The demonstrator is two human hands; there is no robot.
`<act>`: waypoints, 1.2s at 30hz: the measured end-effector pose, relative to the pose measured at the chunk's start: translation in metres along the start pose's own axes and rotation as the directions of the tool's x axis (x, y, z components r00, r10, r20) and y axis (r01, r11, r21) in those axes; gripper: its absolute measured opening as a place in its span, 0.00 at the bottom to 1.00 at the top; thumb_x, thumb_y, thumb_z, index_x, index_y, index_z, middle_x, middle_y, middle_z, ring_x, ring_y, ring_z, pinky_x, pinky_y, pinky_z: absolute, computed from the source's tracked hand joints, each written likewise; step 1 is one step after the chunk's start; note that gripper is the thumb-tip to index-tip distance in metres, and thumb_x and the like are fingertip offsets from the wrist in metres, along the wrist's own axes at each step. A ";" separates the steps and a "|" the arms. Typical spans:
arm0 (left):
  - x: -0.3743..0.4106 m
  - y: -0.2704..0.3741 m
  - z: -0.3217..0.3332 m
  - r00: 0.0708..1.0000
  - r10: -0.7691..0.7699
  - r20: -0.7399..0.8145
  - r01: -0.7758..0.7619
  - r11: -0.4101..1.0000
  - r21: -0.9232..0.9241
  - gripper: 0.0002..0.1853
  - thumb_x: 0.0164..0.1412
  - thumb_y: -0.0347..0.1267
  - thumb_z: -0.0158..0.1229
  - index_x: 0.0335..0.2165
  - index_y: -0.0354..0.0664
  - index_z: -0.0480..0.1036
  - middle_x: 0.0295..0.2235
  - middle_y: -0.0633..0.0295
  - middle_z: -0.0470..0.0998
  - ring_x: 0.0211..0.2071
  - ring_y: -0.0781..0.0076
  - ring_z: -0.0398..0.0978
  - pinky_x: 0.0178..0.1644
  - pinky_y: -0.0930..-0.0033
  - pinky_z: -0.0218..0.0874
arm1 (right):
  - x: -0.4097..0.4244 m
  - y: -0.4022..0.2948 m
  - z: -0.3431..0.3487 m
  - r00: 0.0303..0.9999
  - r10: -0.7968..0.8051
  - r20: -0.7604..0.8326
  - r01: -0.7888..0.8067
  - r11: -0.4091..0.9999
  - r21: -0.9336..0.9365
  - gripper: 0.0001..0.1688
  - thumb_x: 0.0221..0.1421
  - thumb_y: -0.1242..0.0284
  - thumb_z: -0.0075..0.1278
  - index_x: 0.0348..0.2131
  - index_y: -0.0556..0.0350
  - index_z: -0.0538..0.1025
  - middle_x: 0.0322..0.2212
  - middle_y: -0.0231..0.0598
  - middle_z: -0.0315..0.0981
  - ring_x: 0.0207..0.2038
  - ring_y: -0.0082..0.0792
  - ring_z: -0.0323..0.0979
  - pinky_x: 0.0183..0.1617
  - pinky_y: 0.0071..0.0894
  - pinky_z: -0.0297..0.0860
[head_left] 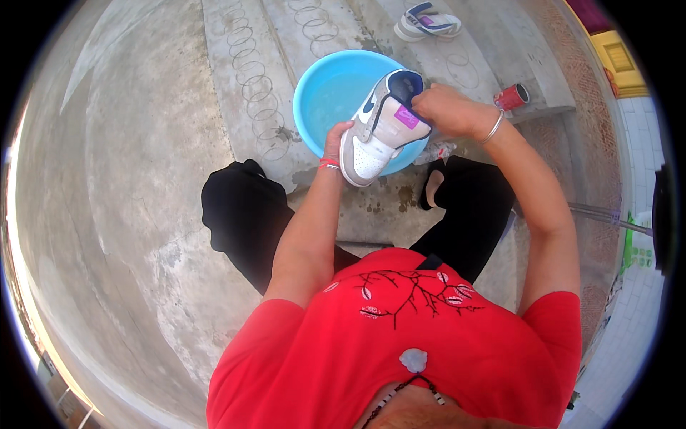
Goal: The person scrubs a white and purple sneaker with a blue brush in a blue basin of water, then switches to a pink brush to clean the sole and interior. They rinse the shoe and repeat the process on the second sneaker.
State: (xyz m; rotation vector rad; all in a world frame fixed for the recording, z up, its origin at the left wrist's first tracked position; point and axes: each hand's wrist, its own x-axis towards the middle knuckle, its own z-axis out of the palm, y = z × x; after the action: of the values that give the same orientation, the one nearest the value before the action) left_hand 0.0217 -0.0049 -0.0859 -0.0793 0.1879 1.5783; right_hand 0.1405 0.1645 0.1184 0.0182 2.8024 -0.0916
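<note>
A white and grey Nike sneaker (370,142) with a dark blue lining is held tilted over a light blue plastic basin (321,102) of cloudy water. My left hand (336,142) grips the sneaker from its left side; most of its fingers are hidden beneath the sole. At the dark blue collar and the padded tongue, which bears a purple label, my right hand (447,109) has its fingers bent inward. Whether they pinch the tongue's edge or something small cannot be made out.
A second sneaker (429,24) lies on the concrete beyond the basin. To the right, a red can (512,97) rests on its side near a step edge. A crumpled clear plastic item (435,153) touches the ground beside the basin, close to my foot.
</note>
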 end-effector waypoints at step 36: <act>0.013 -0.012 -0.014 0.939 0.320 -0.122 -0.324 0.946 -0.008 0.29 0.62 0.50 0.43 0.54 0.43 0.66 0.47 0.52 0.74 0.46 0.55 0.73 0.53 0.54 0.63 | 0.042 -0.047 0.064 0.861 0.505 0.061 -0.476 0.759 0.444 0.21 0.55 0.72 0.42 0.47 0.55 0.75 0.40 0.53 0.75 0.45 0.50 0.73 0.49 0.45 0.69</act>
State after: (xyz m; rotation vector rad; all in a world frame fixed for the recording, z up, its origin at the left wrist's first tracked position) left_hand 0.0323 0.0060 -0.1033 -0.1716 0.2836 1.9056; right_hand 0.1212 0.1131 0.0469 0.8788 2.6666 -0.6115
